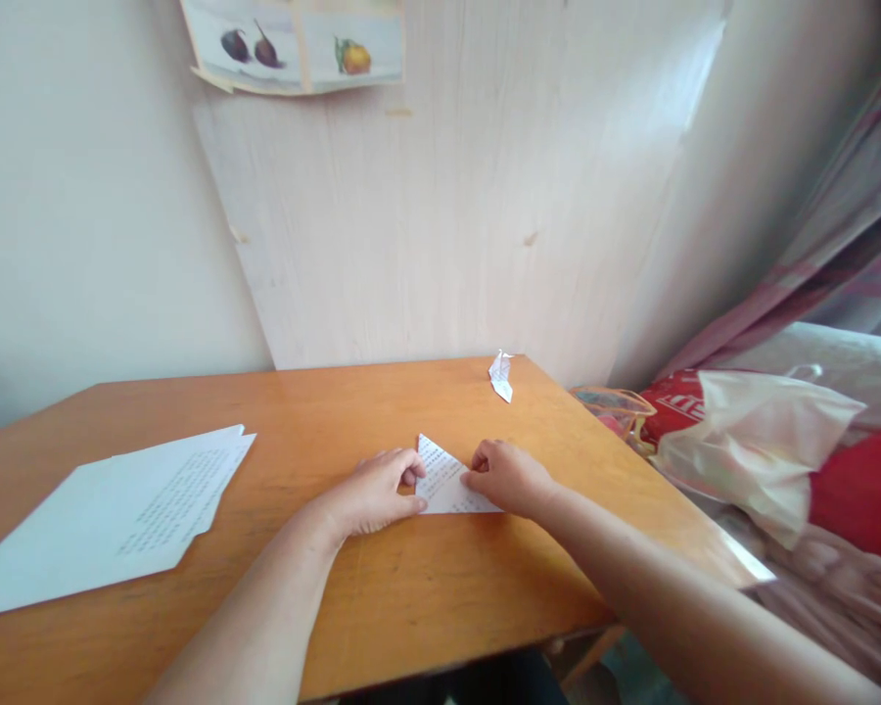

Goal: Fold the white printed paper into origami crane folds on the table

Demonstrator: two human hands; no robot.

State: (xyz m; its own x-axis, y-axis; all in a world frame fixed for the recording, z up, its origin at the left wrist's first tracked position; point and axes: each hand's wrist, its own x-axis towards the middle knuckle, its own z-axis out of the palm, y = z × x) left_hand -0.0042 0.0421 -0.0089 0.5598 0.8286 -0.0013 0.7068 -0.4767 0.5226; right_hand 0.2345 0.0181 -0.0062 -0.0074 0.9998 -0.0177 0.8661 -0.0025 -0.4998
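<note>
A small printed sheet folded into a triangle (444, 482) lies flat on the wooden table (323, 421), its point facing away from me. My left hand (379, 493) rests on its left edge with fingers curled and thumb pressed along the lower side. At the right edge, my right hand (505, 477) presses down with bent fingers pinched onto the paper. Both forearms reach in from the near edge.
A stack of printed sheets (110, 514) lies at the table's left. A small folded paper figure (500, 376) stands near the far right edge. Off the right edge are plastic bags (749, 436) and red packaging on a bed. A pale board leans behind.
</note>
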